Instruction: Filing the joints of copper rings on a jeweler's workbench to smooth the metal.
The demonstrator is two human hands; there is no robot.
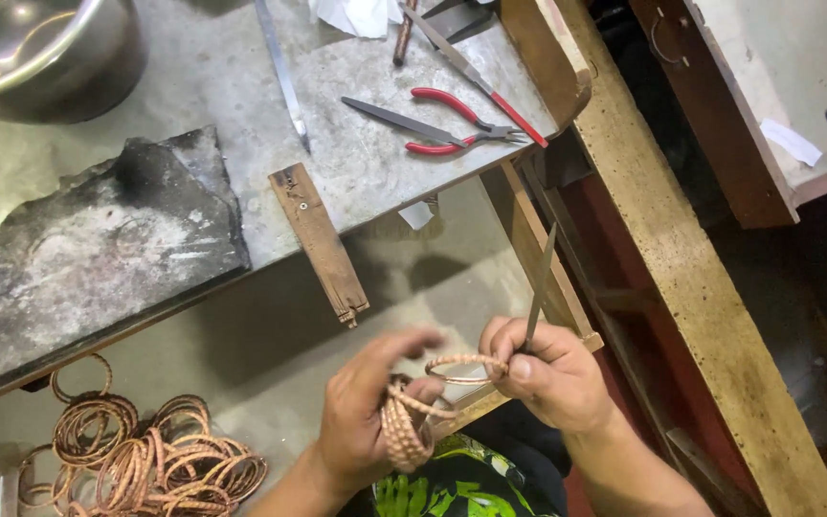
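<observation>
My left hand (368, 412) holds a bunch of several copper-coloured braided bangles (404, 431) stacked together, fingers partly spread. My right hand (540, 371) grips a thin grey metal file (540, 285) that points upward. A single braided bangle (464, 369) hangs between the two hands, held at the right hand's thumb and touching the left fingers. Both hands are low in the view, below the workbench edge, above a green-and-black patterned cloth (452, 479).
A grey workbench (356, 163) carries red-handled pliers (452, 120), a scorched dark block (98, 244), a wooden peg (318, 244), a metal bowl (40, 53) and a long metal strip (281, 72). A heap of bangles (145, 460) lies lower left. A wooden beam (681, 287) runs on the right.
</observation>
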